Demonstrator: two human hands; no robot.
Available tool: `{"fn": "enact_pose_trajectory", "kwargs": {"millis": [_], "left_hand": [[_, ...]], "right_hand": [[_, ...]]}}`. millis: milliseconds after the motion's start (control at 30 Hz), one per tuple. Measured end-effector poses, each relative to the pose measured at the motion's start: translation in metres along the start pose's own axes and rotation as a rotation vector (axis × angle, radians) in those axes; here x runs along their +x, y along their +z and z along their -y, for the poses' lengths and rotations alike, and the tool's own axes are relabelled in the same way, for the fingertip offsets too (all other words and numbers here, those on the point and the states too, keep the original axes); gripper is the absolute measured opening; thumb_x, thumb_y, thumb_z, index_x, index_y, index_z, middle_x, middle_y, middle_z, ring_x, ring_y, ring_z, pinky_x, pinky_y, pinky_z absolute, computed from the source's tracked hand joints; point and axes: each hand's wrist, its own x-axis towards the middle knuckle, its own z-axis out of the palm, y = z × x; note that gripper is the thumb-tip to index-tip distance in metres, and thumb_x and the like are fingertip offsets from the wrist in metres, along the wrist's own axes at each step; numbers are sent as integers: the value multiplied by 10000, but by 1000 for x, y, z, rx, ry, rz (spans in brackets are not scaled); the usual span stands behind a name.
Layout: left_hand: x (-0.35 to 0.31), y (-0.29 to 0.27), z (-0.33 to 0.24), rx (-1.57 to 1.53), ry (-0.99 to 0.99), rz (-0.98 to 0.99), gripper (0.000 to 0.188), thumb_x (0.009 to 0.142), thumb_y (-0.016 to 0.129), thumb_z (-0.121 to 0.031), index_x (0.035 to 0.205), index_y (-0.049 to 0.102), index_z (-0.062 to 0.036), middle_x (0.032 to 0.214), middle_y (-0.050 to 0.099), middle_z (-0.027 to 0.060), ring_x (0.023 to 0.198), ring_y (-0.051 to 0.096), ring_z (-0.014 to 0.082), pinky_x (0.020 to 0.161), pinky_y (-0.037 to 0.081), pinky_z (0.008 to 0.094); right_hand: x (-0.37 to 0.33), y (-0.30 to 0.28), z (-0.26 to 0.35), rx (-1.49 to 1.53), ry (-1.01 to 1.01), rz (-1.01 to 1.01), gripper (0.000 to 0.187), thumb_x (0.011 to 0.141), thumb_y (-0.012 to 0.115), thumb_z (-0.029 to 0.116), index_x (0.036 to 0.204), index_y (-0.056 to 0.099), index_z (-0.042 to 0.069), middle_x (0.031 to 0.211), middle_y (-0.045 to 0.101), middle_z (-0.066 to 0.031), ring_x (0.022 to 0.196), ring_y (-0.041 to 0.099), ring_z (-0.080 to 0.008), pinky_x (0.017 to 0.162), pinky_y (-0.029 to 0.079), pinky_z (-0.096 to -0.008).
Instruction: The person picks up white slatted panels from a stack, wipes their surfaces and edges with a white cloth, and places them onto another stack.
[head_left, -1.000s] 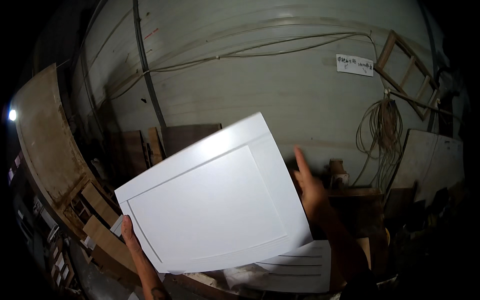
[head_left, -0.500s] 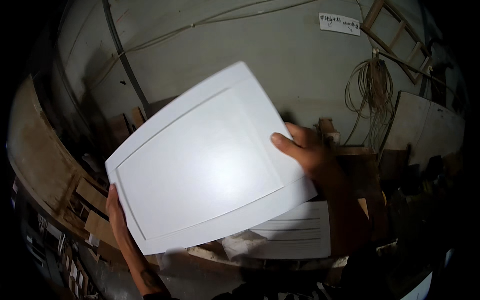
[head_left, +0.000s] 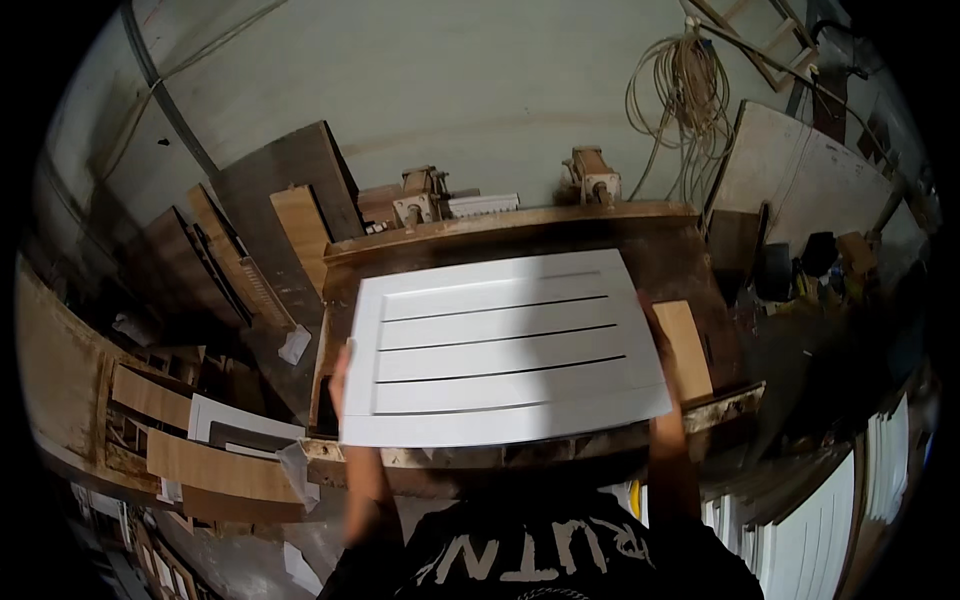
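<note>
A white rectangular panel (head_left: 460, 330) with a raised border and several dark slots faces me above the brown workbench (head_left: 515, 238). My left hand (head_left: 341, 376) grips its left edge, with most of the fingers hidden beside and behind it. On the opposite short edge, my right hand (head_left: 656, 335) holds the panel, its fingers also partly hidden. The panel's near edge overlaps the bench's front rail; whether it rests on the bench or hangs just above cannot be made out. A light wooden board (head_left: 684, 350) lies to the right of the panel.
Two rusty clamps (head_left: 418, 195) stand along the bench's back. Brown boards (head_left: 290, 185) lean at the left wall, and a coiled hose (head_left: 684, 90) hangs at right. Wooden pieces and a white frame (head_left: 240, 425) lie at left; white panels (head_left: 815, 540) stand at lower right.
The plain recessed panel that I held tilted is no longer seen in my hands. Now the slotted panel is between them, lower and nearly level. My view has shifted, showing more of the bench.
</note>
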Motion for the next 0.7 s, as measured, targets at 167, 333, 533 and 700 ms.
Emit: {"fn": "enact_pose_trajectory", "kwargs": {"millis": [167, 333, 533, 700], "left_hand": [[-29, 33, 18, -415, -517, 163, 407, 920, 510, -276, 1168, 571, 41, 1027, 654, 132, 886, 640, 206, 774, 525, 287], [-1, 30, 80, -702, -576, 348, 570, 928, 507, -444, 1226, 524, 41, 1090, 631, 161, 947, 635, 260, 801, 531, 334], [-47, -56, 85, 1569, 267, 1025, 532, 829, 645, -156, 1333, 477, -122, 1376, 456, 142, 1250, 416, 335, 1068, 237, 582], [-29, -227, 88, 1909, 145, 619, 405, 828, 622, -329, 1208, 583, -193, 1222, 538, 196, 1173, 467, 361, 998, 335, 511]], "right_hand": [[-47, -8, 28, -254, 161, -27, 562, 982, 398, 393, 1371, 396, -13, 1337, 491, -132, 1216, 474, -222, 1022, 376, -319], [-63, -42, 33, -95, 300, -84, 445, 987, 411, 345, 1214, 531, -18, 1061, 637, -108, 925, 628, -183, 787, 516, -289], [-64, -15, 53, -206, 179, -303, 420, 991, 409, 294, 1185, 543, -54, 1023, 650, -139, 854, 654, -210, 744, 543, -312], [-51, -36, 44, -184, 182, -264, 445, 989, 403, 315, 1205, 531, -52, 1063, 640, -152, 900, 650, -232, 777, 537, -330]]}}
